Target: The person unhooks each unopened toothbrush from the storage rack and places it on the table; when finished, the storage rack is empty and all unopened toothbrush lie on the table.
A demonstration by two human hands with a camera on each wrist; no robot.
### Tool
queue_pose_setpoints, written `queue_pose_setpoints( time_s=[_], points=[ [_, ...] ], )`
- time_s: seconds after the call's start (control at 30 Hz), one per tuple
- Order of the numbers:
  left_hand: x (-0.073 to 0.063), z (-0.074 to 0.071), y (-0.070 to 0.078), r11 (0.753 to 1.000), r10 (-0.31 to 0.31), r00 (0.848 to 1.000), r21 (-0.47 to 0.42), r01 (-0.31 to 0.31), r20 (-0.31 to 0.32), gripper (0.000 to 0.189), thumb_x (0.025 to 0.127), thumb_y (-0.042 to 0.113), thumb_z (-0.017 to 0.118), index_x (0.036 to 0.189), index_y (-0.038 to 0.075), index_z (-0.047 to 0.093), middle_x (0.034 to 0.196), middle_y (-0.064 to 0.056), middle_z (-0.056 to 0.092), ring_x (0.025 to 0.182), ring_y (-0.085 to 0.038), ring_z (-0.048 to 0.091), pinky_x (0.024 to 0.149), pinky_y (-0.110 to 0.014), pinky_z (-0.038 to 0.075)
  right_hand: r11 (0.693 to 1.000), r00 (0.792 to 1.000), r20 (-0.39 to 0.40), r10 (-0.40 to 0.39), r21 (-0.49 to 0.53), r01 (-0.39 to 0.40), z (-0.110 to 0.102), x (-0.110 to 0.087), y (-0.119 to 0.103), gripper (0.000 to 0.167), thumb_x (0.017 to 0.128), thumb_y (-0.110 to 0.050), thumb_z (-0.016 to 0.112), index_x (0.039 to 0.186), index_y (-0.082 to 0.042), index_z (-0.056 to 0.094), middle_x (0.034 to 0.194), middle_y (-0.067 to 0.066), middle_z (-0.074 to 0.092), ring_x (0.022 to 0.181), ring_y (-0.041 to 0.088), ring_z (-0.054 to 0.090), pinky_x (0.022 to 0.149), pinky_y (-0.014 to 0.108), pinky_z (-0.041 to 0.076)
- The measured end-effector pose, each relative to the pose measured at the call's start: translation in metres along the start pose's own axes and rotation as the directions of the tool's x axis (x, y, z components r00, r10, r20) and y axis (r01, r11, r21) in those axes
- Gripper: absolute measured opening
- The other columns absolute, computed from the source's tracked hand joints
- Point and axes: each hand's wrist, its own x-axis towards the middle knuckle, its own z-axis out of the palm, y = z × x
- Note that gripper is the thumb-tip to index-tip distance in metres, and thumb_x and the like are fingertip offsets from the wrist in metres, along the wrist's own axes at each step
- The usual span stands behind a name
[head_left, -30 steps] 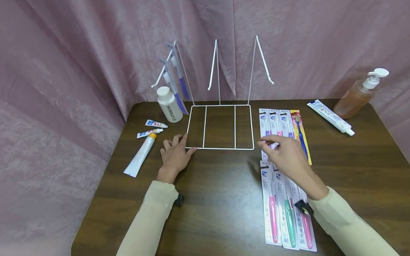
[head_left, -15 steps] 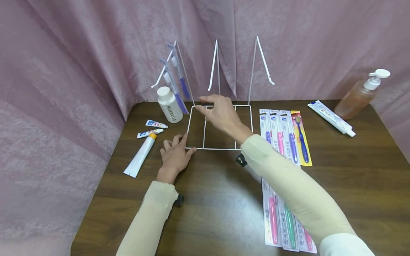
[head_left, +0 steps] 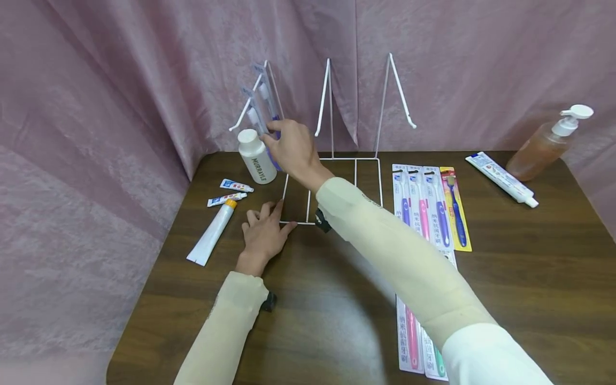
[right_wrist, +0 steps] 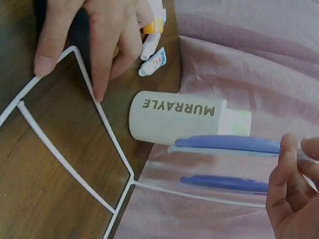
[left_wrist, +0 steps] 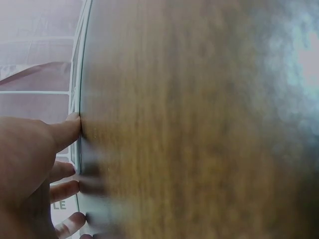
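A white wire rack (head_left: 348, 159) stands at the table's back, with three hooks rising from its base. My left hand (head_left: 262, 235) rests at the base's front left corner, fingertips and thumb touching the wire. Two packaged toothbrushes with purple handles hang from the left hook. With thumb and fingers, my right hand (head_left: 294, 152) pinches the front packaged toothbrush (right_wrist: 224, 143) partway along its length. Behind it hangs the rear packaged toothbrush (right_wrist: 224, 183), partly hidden by that hand in the head view. The middle hook (head_left: 323, 96) and right hook (head_left: 402, 91) carry nothing.
A white bottle (head_left: 257, 163) stands left of the rack, near several toothpaste tubes (head_left: 212, 233). More packaged toothbrushes (head_left: 424, 208) lie on the right, partly under my right forearm. Farther right are a large toothpaste tube (head_left: 501, 178) and a pump bottle (head_left: 541, 149).
My right hand has moved left from above the toothbrushes on the table, across the rack, to the hanging toothbrushes. The left hand stays at the rack's corner.
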Motion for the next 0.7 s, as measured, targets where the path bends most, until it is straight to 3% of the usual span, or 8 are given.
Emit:
queue_pose_setpoints(
  time_s=[0.17, 0.3, 0.37, 0.53, 0.7],
  points=[
    [-0.002, -0.002, 0.002, 1.0, -0.007, 1.0, 0.003, 0.007, 0.004, 0.079, 0.117, 0.056, 0.058, 0.183, 0.02, 0.033, 0.182, -0.01, 0.036, 0.136, -0.047, 0.037, 0.107, -0.066, 0.039, 0.999, 0.999, -0.05, -0.015, 0.028, 0.016, 0.002, 0.003, 0.001, 0.025, 0.112, -0.027, 0.077, 0.127, -0.009, 0.088, 0.119, 0.011, 0.088, 0.099, 0.024, 0.082, 0.085, 0.038, 0.064],
    [-0.002, -0.002, 0.003, 1.0, -0.014, 1.0, 0.011, 0.014, 0.001, 0.079, 0.117, 0.056, 0.058, 0.183, 0.02, 0.033, 0.182, -0.009, 0.036, 0.139, -0.047, 0.037, 0.11, -0.066, 0.039, 0.997, 0.997, -0.073, -0.02, 0.076, 0.026, -0.001, 0.0, 0.002, 0.025, 0.111, -0.025, 0.079, 0.125, -0.008, 0.089, 0.117, 0.011, 0.089, 0.097, 0.022, 0.083, 0.086, 0.035, 0.064],
    [-0.001, -0.002, 0.003, 1.0, -0.017, 1.0, 0.016, 0.017, 0.001, 0.079, 0.117, 0.057, 0.058, 0.183, 0.021, 0.033, 0.182, -0.008, 0.036, 0.139, -0.047, 0.038, 0.111, -0.067, 0.039, 0.993, 0.997, -0.073, -0.01, 0.115, 0.018, -0.003, -0.002, 0.001, 0.025, 0.111, -0.025, 0.079, 0.124, -0.006, 0.089, 0.114, 0.012, 0.089, 0.091, 0.022, 0.083, 0.081, 0.034, 0.065],
    [-0.002, -0.002, 0.005, 1.0, -0.02, 1.0, 0.023, 0.02, 0.01, 0.08, 0.116, 0.059, 0.058, 0.183, 0.022, 0.033, 0.183, -0.007, 0.035, 0.141, -0.047, 0.038, 0.113, -0.067, 0.04, 0.98, 0.998, -0.032, 0.053, 0.193, -0.046, -0.011, -0.012, 0.001, 0.024, 0.112, -0.026, 0.078, 0.122, -0.008, 0.089, 0.092, 0.012, 0.085, 0.066, 0.015, 0.072, 0.058, 0.026, 0.051],
    [-0.001, -0.002, 0.002, 1.0, -0.027, 1.0, 0.015, 0.027, 0.01, 0.08, 0.116, 0.058, 0.059, 0.183, 0.021, 0.033, 0.184, -0.008, 0.035, 0.142, -0.048, 0.038, 0.114, -0.068, 0.039, 0.974, 0.996, 0.015, 0.088, 0.209, -0.09, -0.017, -0.026, 0.005, 0.023, 0.113, -0.03, 0.076, 0.121, -0.012, 0.089, 0.088, 0.012, 0.083, 0.062, 0.009, 0.067, 0.054, 0.024, 0.041]
  ],
)
